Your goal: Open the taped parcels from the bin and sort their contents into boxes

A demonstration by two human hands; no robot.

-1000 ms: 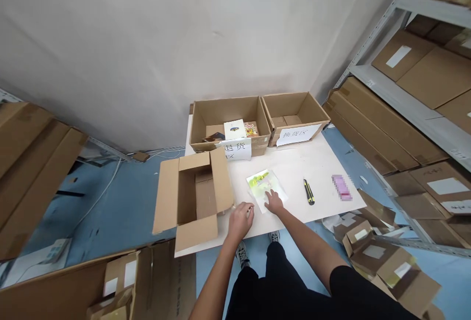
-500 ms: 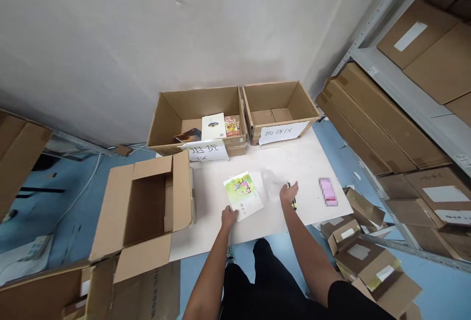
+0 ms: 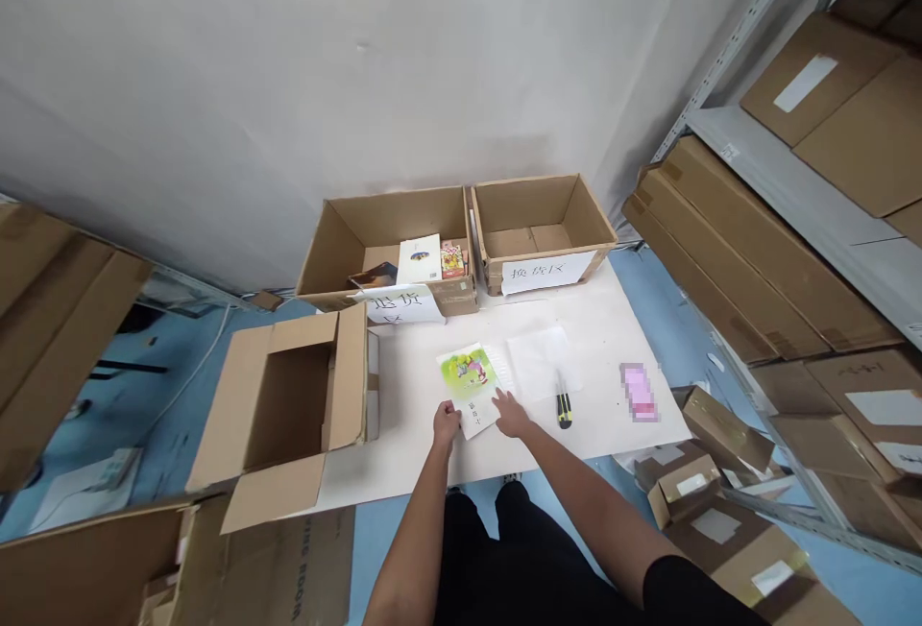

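A thin picture book with a green illustrated cover lies on the white table. My left hand is closed on its lower left corner, thumb on top. At the book's right edge rests my right hand, fingers stretched out and touching it. Just beyond that hand are a white sheet, perhaps a plastic bag, and a black and yellow utility knife. A pink blurred-out object lies farther right.
An open carton stands at the table's left. Along the back are a labelled box with several books and another labelled box. Shelving with cartons rises on the right. More cartons lie on the floor.
My right hand has moved left from beside the utility knife to the picture book's right edge. The knife now shows fully, next to the white sheet. My left hand stays at the book's corner.
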